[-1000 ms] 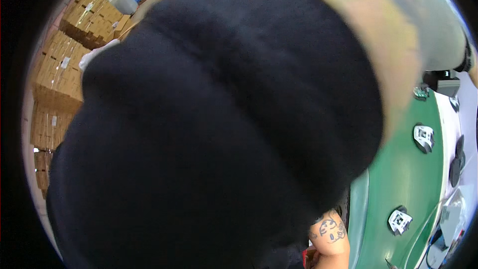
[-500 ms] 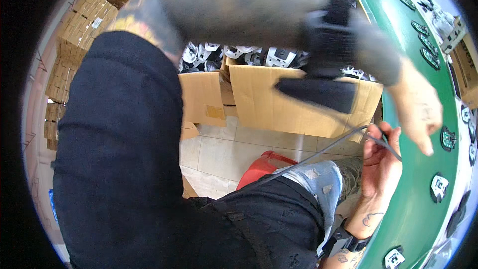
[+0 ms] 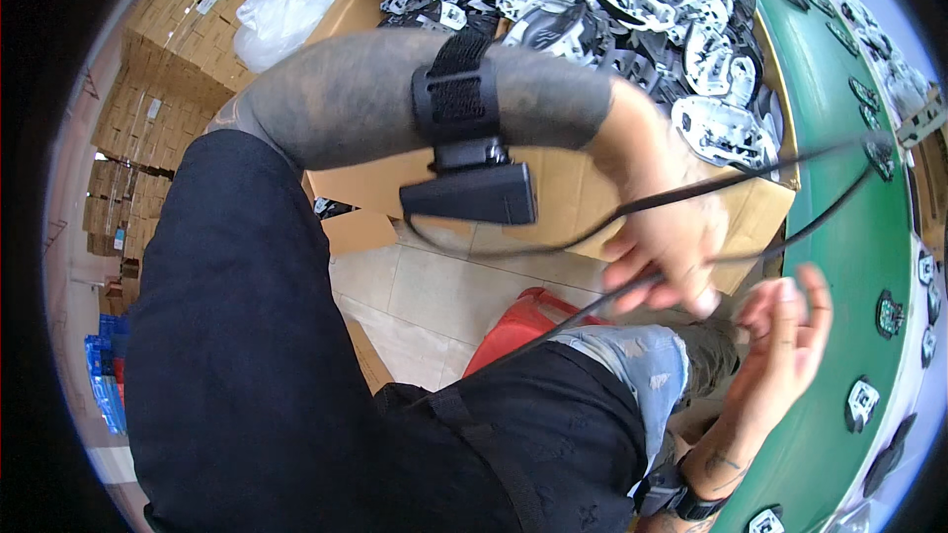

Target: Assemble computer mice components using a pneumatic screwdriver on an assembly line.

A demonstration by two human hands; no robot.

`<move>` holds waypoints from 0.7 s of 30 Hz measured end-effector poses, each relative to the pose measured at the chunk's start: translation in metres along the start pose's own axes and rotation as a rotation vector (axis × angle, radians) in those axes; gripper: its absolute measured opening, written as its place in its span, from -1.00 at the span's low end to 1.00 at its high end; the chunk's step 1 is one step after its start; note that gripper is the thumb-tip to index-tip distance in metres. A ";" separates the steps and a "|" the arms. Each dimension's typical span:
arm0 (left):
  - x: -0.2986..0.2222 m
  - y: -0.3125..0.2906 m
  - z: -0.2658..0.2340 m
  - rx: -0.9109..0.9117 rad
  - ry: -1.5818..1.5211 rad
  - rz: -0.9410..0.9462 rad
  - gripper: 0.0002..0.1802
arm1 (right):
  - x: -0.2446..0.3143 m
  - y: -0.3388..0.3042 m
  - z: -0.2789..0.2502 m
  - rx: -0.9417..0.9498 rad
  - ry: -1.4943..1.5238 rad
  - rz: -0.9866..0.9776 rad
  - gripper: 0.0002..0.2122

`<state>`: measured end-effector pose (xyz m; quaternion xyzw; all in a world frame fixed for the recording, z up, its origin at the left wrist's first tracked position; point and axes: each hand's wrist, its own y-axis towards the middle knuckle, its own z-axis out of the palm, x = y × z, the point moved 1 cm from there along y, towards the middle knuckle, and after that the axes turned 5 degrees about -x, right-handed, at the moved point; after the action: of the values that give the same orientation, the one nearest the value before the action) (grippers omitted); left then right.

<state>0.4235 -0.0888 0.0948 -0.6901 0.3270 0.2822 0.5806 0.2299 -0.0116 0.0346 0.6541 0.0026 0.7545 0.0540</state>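
A thin black cable (image 3: 553,333) runs up from my black shirt and passes through the blurred fingers of my left hand (image 3: 667,242), which are curled round it. Beyond that hand it makes a long loop over the green surface and returns to a black box-shaped device (image 3: 469,194). A black strap (image 3: 456,99) fastens this device to my tattooed left forearm. Just below the loop, my right hand (image 3: 785,336) is raised with its palm up, fingers bent and apart, holding nothing. A black wrist strap (image 3: 681,494) sits on my right wrist.
Large cardboard boxes (image 3: 755,212) full of grey and black plastic shells (image 3: 706,49) stand ahead. A green conveyor-like surface (image 3: 829,276) with scattered parts and circuit boards (image 3: 889,314) curves along the right. A red stool-like object (image 3: 533,321) is below; stacked cartons (image 3: 138,128) line the left.
My left hand has swung back leftward from over the green surface and now has the cable. The right hand has let the cable go and its fingers have spread. The cable loop has swung outward.
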 end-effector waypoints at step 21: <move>-0.009 -0.023 -0.193 -0.776 -0.043 0.433 -0.61 | -0.007 -0.080 0.140 1.180 0.160 0.672 -0.74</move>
<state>0.4378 -0.2750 0.1483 -0.7664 0.3217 0.5137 0.2126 0.3757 0.0575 0.0420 0.4818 0.2142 0.6485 -0.5490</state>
